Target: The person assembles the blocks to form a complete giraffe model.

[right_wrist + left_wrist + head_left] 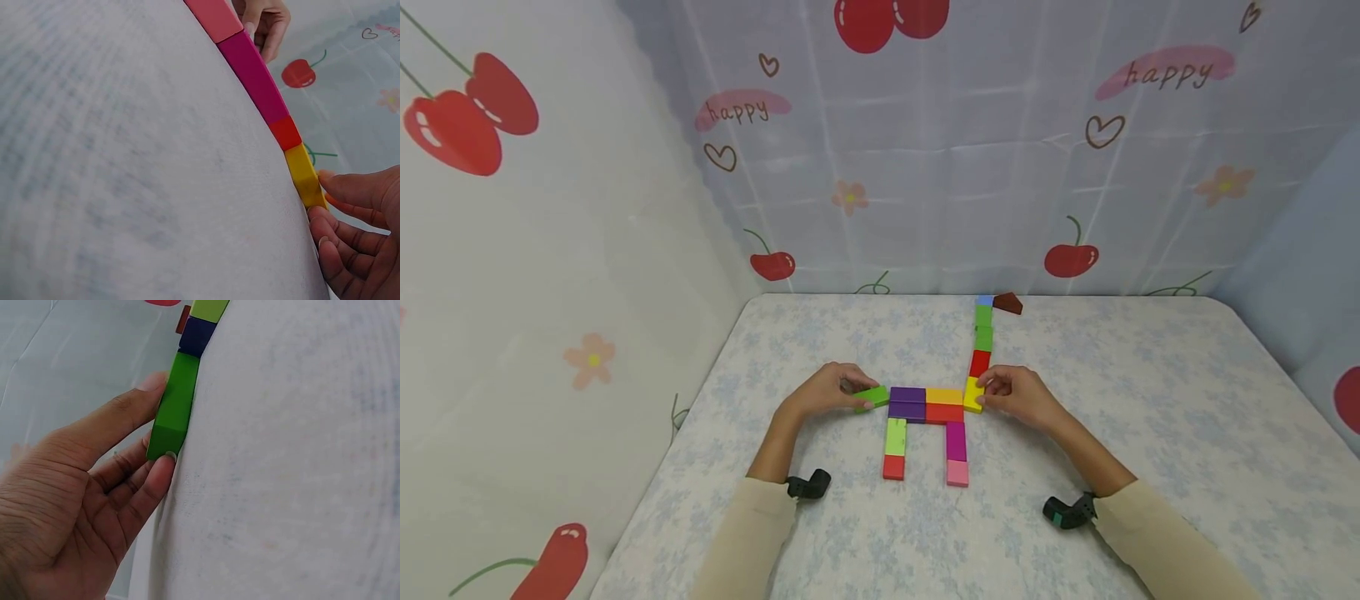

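Flat coloured blocks lie on the table in a four-legged, long-necked figure. At its left end my left hand (826, 389) pinches a green block (874, 397), set at a slant against a purple block (907, 395). In the left wrist view, the thumb is on one side of the green block (172, 403) and a fingertip at its near end. My right hand (1021, 397) pinches the yellow block (972, 393) at the foot of the neck; in the right wrist view, thumb and fingertips touch the yellow block (304, 176).
Above the yellow block run a red block (980, 363), green blocks (983, 337) and a blue one, with a brown angular block (1008, 303) beside it near the far edge. Two legs reach down, ending in red (893, 467) and pink (957, 473) blocks. A printed curtain (925, 167) hangs behind.
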A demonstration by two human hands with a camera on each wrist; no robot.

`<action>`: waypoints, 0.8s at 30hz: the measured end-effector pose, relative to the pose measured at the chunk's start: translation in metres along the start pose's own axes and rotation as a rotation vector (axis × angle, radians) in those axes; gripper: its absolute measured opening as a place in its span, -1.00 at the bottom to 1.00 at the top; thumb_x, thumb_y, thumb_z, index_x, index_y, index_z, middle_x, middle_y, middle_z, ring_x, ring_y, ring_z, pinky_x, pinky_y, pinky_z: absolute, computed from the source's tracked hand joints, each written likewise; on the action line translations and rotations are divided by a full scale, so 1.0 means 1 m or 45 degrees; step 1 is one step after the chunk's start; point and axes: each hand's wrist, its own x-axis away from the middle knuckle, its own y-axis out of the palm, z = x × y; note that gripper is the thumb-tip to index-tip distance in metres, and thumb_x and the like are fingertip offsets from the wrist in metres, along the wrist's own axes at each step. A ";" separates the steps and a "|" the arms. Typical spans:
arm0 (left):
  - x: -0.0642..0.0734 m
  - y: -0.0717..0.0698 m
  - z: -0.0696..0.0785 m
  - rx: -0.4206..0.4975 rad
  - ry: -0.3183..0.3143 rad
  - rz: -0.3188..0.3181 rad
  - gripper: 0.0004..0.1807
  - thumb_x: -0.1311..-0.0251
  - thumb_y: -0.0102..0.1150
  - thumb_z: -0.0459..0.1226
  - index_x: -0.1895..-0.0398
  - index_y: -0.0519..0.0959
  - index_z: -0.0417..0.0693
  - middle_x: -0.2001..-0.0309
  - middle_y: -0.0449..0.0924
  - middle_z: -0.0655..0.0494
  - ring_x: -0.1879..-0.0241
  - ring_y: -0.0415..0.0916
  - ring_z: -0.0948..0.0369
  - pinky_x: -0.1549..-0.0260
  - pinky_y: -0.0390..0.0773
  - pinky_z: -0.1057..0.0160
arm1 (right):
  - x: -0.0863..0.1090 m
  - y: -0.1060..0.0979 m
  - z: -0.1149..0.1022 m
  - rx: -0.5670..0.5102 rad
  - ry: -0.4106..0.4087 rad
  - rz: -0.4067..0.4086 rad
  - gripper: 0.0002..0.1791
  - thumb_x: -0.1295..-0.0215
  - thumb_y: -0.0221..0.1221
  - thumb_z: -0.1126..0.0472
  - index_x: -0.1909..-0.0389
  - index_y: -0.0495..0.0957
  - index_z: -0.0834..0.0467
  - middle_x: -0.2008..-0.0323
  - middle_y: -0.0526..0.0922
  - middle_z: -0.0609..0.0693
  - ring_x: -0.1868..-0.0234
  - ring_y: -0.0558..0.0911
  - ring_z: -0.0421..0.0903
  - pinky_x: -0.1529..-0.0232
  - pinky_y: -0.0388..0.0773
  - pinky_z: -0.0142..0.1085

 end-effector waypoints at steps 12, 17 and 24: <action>0.000 -0.001 -0.001 0.005 0.027 -0.018 -0.61 -0.14 0.50 -0.28 -0.07 0.74 -0.09 0.08 0.71 0.09 0.11 0.58 0.14 0.08 0.60 0.19 | 0.000 -0.001 0.003 -0.007 -0.035 -0.011 -0.76 -0.24 0.40 0.33 0.10 0.66 0.27 0.35 0.65 0.03 0.37 0.57 -0.06 0.33 0.57 -0.39; -0.001 -0.002 -0.002 -0.001 0.041 -0.025 -0.62 -0.14 0.51 -0.28 -0.06 0.74 -0.09 0.08 0.72 0.11 0.12 0.58 0.15 0.09 0.60 0.20 | 0.000 -0.002 0.003 -0.012 -0.052 -0.011 -0.77 -0.24 0.41 0.32 0.10 0.66 0.26 0.36 0.65 0.03 0.39 0.58 -0.06 0.34 0.57 -0.38; -0.001 -0.001 -0.002 0.008 0.036 -0.027 -0.61 -0.13 0.51 -0.29 -0.06 0.74 -0.09 0.07 0.71 0.07 0.11 0.58 0.13 0.09 0.59 0.21 | 0.001 -0.002 0.002 -0.010 -0.040 -0.009 -0.77 -0.24 0.40 0.33 0.11 0.66 0.27 0.37 0.64 0.03 0.39 0.56 -0.06 0.35 0.56 -0.39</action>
